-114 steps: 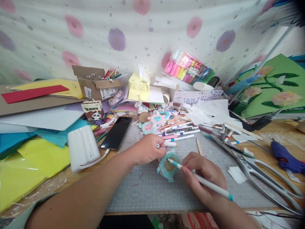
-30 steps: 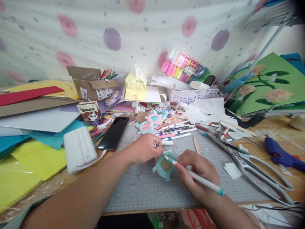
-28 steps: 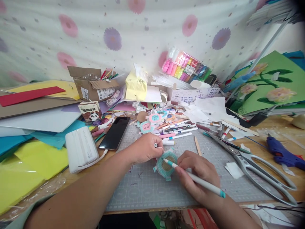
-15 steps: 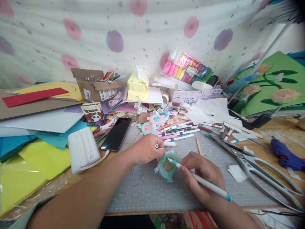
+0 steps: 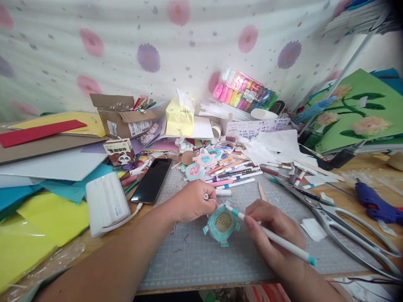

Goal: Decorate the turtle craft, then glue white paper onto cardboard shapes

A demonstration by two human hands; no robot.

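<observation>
My right hand (image 5: pixel 277 230) is closed around a white marker (image 5: pixel 283 243) with teal bands, its tip touching the upper edge of a round turquoise cutout (image 5: pixel 217 230). The cutout has a brownish-gold centre and small tabs round its rim, like a turtle. My left hand (image 5: pixel 197 199) is closed at the cutout's upper left edge, pinching it. A small white tube end (image 5: pixel 206 196), perhaps a marker cap, pokes out of the left fist. Beneath both hands lies a grey cutting mat (image 5: pixel 176 260). Beyond them are similar pink and turquoise cutouts (image 5: pixel 204 159).
Several markers (image 5: pixel 236 178) lie behind my hands. Large scissors (image 5: pixel 327 218) and a blue glue gun (image 5: pixel 374 203) are on the right. A phone (image 5: pixel 151 180), a white power bank (image 5: pixel 107 203) and yellow sheets (image 5: pixel 53 218) fill the left. A cardboard box (image 5: pixel 126 119) stands behind.
The marker tip has moved from the cutout's inner part up to its top edge. The cutout has shifted slightly downward in view, and my right hand slightly to the right.
</observation>
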